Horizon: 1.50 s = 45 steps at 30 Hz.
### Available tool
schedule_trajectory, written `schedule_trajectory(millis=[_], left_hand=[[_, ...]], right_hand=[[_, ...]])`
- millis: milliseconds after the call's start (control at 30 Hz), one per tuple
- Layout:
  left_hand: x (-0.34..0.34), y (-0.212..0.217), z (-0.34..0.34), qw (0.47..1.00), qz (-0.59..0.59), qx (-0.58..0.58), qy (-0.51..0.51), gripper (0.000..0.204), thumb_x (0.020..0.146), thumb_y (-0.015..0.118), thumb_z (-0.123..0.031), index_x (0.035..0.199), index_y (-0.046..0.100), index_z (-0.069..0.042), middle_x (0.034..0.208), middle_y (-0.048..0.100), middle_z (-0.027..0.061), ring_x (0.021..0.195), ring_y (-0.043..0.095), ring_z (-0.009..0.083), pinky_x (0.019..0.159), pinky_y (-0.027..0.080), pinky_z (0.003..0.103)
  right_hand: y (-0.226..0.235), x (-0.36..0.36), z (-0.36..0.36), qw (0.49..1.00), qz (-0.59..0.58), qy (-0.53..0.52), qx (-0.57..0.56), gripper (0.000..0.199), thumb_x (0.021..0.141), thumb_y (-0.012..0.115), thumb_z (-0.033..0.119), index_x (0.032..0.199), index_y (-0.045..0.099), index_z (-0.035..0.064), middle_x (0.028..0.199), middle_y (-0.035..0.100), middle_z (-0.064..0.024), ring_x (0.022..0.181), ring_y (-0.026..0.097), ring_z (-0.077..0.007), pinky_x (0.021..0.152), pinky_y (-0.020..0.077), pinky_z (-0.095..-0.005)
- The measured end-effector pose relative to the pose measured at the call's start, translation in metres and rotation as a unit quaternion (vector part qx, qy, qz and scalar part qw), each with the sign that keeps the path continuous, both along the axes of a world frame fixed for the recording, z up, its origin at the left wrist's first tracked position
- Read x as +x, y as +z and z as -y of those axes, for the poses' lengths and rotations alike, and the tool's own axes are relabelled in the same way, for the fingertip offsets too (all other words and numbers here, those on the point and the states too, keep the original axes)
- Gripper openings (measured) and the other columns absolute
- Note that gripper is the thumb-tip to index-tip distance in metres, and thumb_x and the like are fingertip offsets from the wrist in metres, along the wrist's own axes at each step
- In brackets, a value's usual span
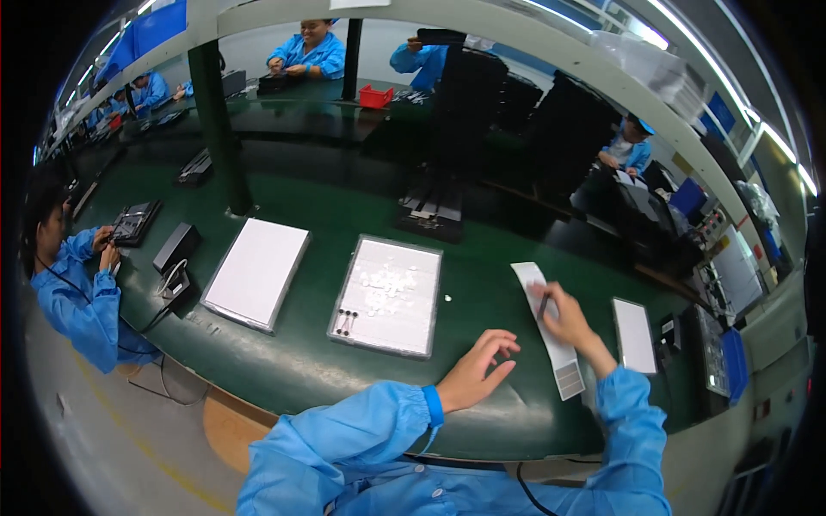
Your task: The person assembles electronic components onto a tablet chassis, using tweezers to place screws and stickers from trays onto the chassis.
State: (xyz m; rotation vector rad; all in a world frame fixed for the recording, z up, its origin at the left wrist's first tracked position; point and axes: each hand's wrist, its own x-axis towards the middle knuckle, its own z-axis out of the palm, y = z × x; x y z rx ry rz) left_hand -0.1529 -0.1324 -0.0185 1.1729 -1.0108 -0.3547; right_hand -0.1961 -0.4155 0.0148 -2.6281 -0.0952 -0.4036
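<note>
My right hand (pixel 564 320) rests on a long white paper strip (pixel 547 331) lying on the green bench and grips a thin dark tool (pixel 543 306), its tip on the strip. The strip's near end carries a grey patch (pixel 570 378). My left hand (pixel 478 370) hovers over the bench left of the strip, fingers spread and curled, holding nothing. Left of both hands lies a flat white tray (pixel 389 295) with small clear bits in the middle and a few small dark parts (pixel 346 321) at its near left corner.
A second white tray (pixel 256 272) lies further left, a small white panel (pixel 634 335) to the right. Black racks (pixel 447 155) stand behind. A person in blue (pixel 77 292) works at the left end; others sit across the bench. A green post (pixel 219 129) rises from it.
</note>
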Motion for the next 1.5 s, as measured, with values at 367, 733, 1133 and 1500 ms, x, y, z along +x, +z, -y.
schedule_trajectory(millis=[367,733,1133,1500], left_hand=[[-0.007,0.009,-0.008,0.980,0.178,0.078,-0.045,0.012,0.087,0.073,-0.012,0.082,0.067,-0.004,0.112,0.063,0.0073,0.082,0.062,0.0135,0.067,0.050,0.026],[0.082,0.191,-0.060,0.899,0.403,0.150,0.082,0.034,0.101,0.039,-0.017,0.116,0.066,0.000,0.128,0.058,0.0157,0.115,0.058,0.0294,0.101,0.044,0.037],[0.487,0.166,-0.063,0.702,0.513,0.340,0.358,0.045,0.091,0.061,-0.028,0.129,0.057,-0.004,0.133,0.057,0.0165,0.113,0.059,0.0308,0.094,0.048,0.038],[0.534,0.251,0.166,0.948,-0.103,0.121,0.276,0.084,0.084,0.054,-0.071,0.140,0.050,-0.009,0.138,0.055,0.0163,0.121,0.056,0.0347,0.094,0.045,0.052]], right_hand=[[-0.022,-0.074,-0.012,0.976,0.174,-0.127,0.032,0.010,0.091,0.065,0.007,0.098,0.059,0.0046,0.104,0.071,-0.0153,0.093,0.069,-0.0359,0.079,0.0545,-0.0407],[-0.021,-0.075,-0.010,0.974,0.194,-0.116,-0.021,0.018,0.096,0.056,0.014,0.113,0.060,0.0068,0.101,0.064,-0.0158,0.099,0.061,-0.0378,0.085,0.0488,-0.0455],[0.057,0.021,0.027,0.981,0.095,-0.028,0.167,0.043,0.090,0.070,0.014,0.128,0.051,0.0051,0.126,0.063,-0.0142,0.122,0.059,-0.0258,0.104,0.0438,-0.0365],[0.194,0.348,0.145,0.856,0.030,-0.094,0.508,0.112,0.080,0.060,0.075,0.157,0.015,0.0086,0.160,0.022,-0.0213,0.144,0.029,-0.0403,0.116,0.0249,-0.0556]])
